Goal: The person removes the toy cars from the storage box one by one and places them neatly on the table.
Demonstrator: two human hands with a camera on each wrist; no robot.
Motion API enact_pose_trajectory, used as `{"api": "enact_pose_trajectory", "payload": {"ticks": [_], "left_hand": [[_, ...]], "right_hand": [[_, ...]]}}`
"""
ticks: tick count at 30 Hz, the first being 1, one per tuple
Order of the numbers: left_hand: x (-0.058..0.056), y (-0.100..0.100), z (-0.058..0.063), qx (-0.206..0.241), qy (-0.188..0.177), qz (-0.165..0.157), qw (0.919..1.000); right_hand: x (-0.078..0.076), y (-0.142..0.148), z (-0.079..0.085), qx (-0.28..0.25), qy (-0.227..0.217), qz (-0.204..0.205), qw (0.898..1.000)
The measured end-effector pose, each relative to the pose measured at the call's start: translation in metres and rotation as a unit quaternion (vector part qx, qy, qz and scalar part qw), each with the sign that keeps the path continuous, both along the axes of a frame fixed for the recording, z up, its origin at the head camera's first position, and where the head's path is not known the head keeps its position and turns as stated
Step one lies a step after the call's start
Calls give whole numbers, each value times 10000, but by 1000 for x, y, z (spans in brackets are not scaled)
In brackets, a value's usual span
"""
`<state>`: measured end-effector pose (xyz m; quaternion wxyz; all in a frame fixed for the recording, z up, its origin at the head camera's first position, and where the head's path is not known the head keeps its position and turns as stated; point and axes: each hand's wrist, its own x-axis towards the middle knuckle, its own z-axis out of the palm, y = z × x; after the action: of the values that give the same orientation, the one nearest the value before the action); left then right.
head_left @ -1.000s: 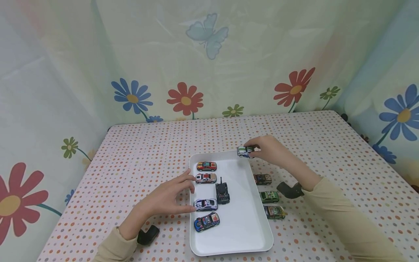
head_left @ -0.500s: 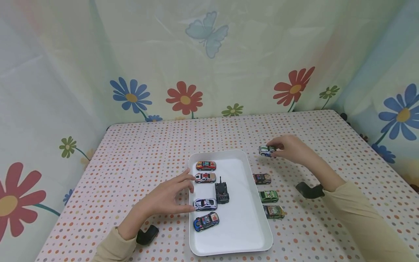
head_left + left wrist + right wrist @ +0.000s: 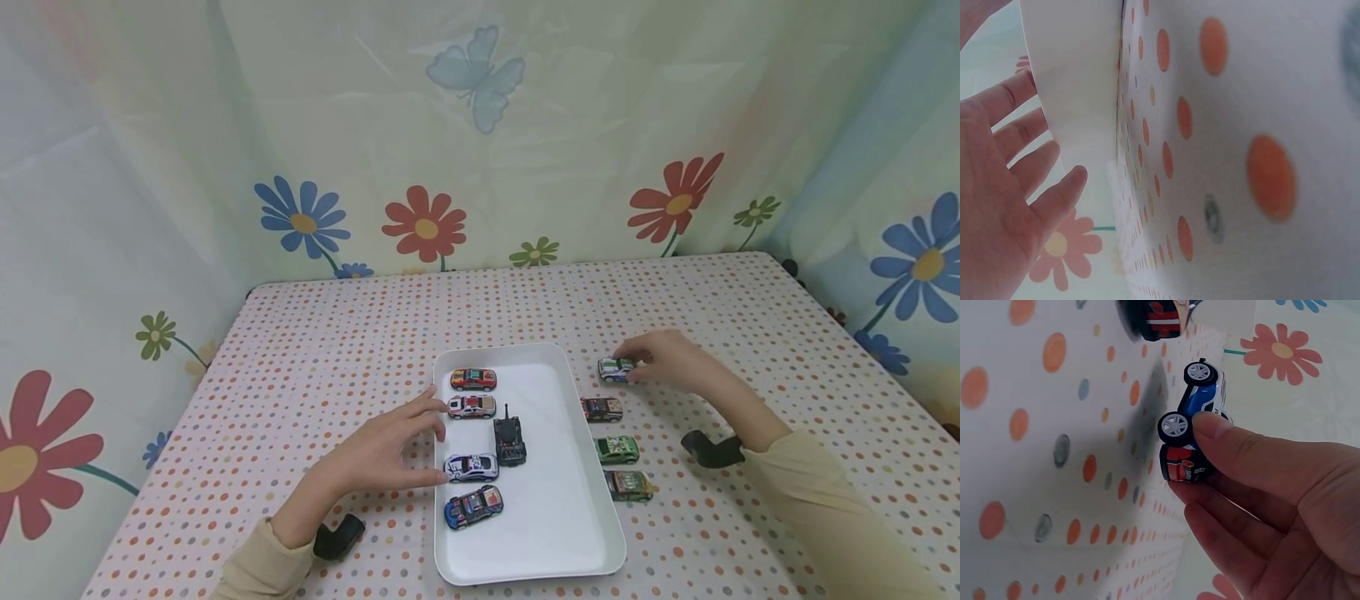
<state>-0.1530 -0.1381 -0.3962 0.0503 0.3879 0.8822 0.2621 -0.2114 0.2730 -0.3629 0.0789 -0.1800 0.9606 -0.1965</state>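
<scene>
My right hand (image 3: pixel 671 360) pinches a white, green and blue toy car (image 3: pixel 615 370) between thumb and fingers, to the right of the tray's far end. In the right wrist view this toy car (image 3: pixel 1200 400) is tilted and looks just off the cloth. My left hand (image 3: pixel 382 450) has its fingers spread at the left rim of a white tray (image 3: pixel 555 567); the left wrist view shows the fingertips (image 3: pixel 1075 178) along the tray's outer wall. Inside the tray stand a red-yellow car (image 3: pixel 473 380), a white-red car (image 3: pixel 472 407), a white-purple car (image 3: pixel 471 468), a blue-black car (image 3: pixel 474 507) and a black toy tank (image 3: pixel 510 442).
Along the tray's right side, on the dotted tablecloth (image 3: pixel 360 333), stand a dark car (image 3: pixel 602 409), a green car (image 3: pixel 617 450) and a green-yellow car (image 3: pixel 630 486). Flowered curtains (image 3: pixel 480 167) hang behind and beside the table.
My right hand has carried the toy car from the tray's far right corner to the right, then nearer to me and lower, beyond the dark car. My left hand stays at the rim.
</scene>
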Motion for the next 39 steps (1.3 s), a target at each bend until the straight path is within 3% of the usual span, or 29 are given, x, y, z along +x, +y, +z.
{"api": "enact_pose_trajectory", "payload": {"ticks": [39], "left_hand": [[0,0,2,-30,-51,30,10000]], "right_hand": [[-3,-46,-7,64,-29,647,9979]]}}
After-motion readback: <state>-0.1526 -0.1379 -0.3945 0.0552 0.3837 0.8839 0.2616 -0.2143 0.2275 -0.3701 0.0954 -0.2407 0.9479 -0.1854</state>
